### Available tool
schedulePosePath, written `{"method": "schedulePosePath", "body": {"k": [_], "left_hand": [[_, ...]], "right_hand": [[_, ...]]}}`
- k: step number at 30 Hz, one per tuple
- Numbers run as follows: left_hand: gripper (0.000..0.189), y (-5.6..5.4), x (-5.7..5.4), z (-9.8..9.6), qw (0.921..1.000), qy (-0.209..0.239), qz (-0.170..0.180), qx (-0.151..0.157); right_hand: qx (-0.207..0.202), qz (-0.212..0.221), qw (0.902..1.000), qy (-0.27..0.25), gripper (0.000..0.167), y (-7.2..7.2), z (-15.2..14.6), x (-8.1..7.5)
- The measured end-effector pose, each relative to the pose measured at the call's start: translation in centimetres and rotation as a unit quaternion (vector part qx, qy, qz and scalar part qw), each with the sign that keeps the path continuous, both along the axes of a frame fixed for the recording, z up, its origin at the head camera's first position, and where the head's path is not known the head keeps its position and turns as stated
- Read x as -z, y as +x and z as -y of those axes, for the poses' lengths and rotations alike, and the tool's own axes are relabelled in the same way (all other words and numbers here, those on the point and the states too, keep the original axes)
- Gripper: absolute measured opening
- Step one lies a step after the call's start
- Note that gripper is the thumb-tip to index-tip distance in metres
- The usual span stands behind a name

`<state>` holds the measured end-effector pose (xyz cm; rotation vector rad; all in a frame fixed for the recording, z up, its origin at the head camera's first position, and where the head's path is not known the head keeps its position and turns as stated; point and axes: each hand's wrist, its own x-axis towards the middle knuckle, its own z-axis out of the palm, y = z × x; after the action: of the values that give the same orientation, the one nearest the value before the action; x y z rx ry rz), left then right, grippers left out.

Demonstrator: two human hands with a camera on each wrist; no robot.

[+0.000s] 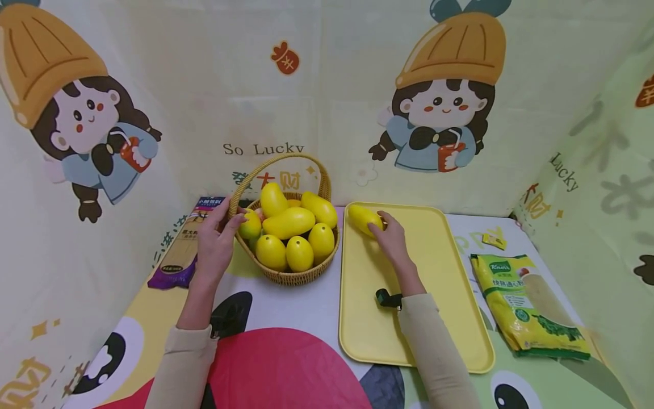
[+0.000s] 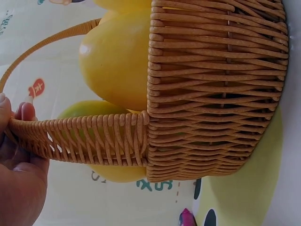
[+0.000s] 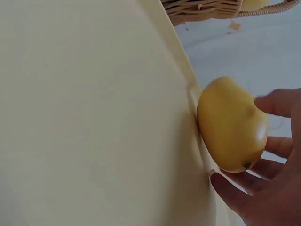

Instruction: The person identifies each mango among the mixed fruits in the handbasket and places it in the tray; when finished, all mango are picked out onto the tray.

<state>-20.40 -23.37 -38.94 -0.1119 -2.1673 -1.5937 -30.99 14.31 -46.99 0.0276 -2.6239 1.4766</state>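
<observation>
A wicker basket [image 1: 298,278] with a tall arched handle holds several yellow mangoes [image 1: 289,222], one of them greenish [image 1: 250,225] at the left. My left hand [image 1: 214,244] grips the left side of the handle, and the left wrist view shows fingers round the woven strip [image 2: 94,139]. At the far left corner of the yellow tray [image 1: 403,335] lies a single mango [image 3: 230,125]. Around its near end, my right hand [image 1: 390,238] has its thumb and loosely spread fingers. The thumb tip [image 3: 265,103] overlaps the mango's edge; the far fingers are partly hidden behind it.
Left of the basket lies a purple-ended pack of noodles [image 1: 176,250]. A yellow-green Knorr bag [image 1: 528,307] lies right of the tray, with a small yellow packet [image 1: 494,241] beyond it. Printed cloth walls [image 1: 347,113] stand behind and at both sides.
</observation>
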Motion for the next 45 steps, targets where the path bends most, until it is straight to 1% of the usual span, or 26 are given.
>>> {"method": "schedulePosePath", "body": {"k": [4, 6, 9, 14, 19, 21, 24, 28, 31, 34, 38, 42, 45], "left_hand": [[0.05, 0.1, -0.1, 0.0, 1.0, 0.003, 0.001, -0.002], [0.05, 0.1, -0.2, 0.0, 1.0, 0.002, -0.001, -0.003], [0.05, 0.2, -0.1, -0.1, 1.0, 0.002, -0.001, -0.003], [0.05, 0.1, 0.0, 0.0, 1.0, 0.005, -0.003, -0.001], [0.051, -0.2, 0.1, 0.0, 0.9999, 0.003, -0.012, 0.003], [0.051, -0.2, 0.2, 0.0, 0.9999, 0.002, -0.012, 0.003], [0.05, -0.2, 0.1, -0.1, 0.9999, 0.003, -0.011, 0.0], [0.049, -0.1, -0.1, -0.3, 0.9999, 0.002, -0.015, -0.003], [0.049, -0.1, -0.3, -0.4, 0.9998, 0.0, -0.018, -0.001], [0.05, -0.1, -0.3, -0.4, 0.9998, 0.003, -0.017, -0.001], [0.05, -0.1, -0.1, -0.4, 0.9999, 0.006, -0.016, 0.0], [0.049, -0.1, 0.0, -0.3, 0.9998, 0.006, -0.017, 0.002], [0.049, 0.0, 0.0, -0.3, 0.9998, 0.008, -0.019, 0.003]], "right_hand": [[-0.022, -0.028, 0.9986, 0.039, 0.061, -0.2, 0.5, 0.0], [-0.019, -0.038, 0.9973, 0.059, 0.06, -0.2, 0.8, -0.1], [0.0, -0.033, 0.9968, 0.072, 0.055, -0.1, 1.0, -0.1], [0.033, -0.026, 0.9967, 0.069, 0.051, -0.2, 1.1, 0.0], [0.051, -0.024, 0.9958, 0.073, 0.05, -0.6, 1.2, 0.0], [0.047, -0.02, 0.9962, 0.071, 0.052, -0.7, 1.4, 0.0], [0.022, -0.014, 0.9976, 0.064, 0.057, -1.1, 1.6, 0.2], [0.0, -0.028, 0.9977, 0.062, 0.06, -1.4, 1.9, 0.3], [0.004, -0.047, 0.9968, 0.064, 0.054, -1.4, 2.1, 0.3], [0.015, -0.055, 0.9964, 0.062, 0.048, -1.3, 2.3, 0.3], [0.027, -0.037, 0.9977, 0.05, 0.047, -1.2, 2.5, 0.3], [0.025, -0.018, 0.9983, 0.05, 0.053, -1.4, 2.8, 0.2], [0.021, -0.015, 0.9981, 0.056, 0.055, -1.4, 2.9, 0.1]]}}
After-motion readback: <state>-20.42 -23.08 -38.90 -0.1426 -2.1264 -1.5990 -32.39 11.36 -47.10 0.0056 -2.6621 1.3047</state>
